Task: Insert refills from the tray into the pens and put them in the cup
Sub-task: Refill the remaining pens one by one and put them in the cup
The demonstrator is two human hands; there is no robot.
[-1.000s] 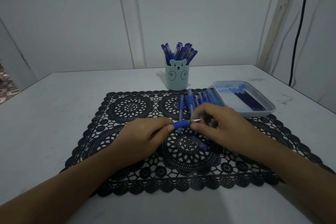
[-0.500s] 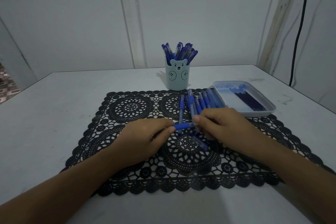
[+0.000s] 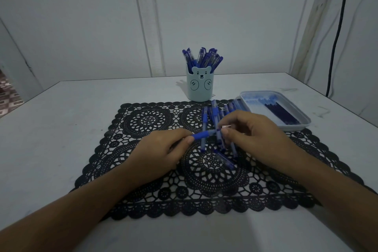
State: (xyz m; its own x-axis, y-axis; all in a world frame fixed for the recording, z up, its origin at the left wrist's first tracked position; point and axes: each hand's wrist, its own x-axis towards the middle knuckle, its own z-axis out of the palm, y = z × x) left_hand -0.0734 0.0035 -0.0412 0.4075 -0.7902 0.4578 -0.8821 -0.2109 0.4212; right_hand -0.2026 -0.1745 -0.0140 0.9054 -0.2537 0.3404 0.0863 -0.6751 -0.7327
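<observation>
**Assembly step, head view.** The left hand (image 3: 161,151) grips the blue pen (image 3: 204,134) by its barrel, fingers curled round it. The right hand (image 3: 253,135) pinches the pen's pale tip end (image 3: 226,126) between thumb and fingertips. The pen is held level just above the black lace mat (image 3: 147,120), over a loose heap of pens (image 3: 214,110).

The light is dim: the right hand seems to be either seating a refill or turning the tip piece, and which one cannot be told.

Judged stage: one pen mid-assembly, several waiting. The next move calls for closing the tip firmly, then carrying the pen to the bear cup (image 3: 200,88) — already crowded — just beyond the mat. Refills (image 3: 283,113) lie in the tray (image 3: 294,128) at the right.
</observation>
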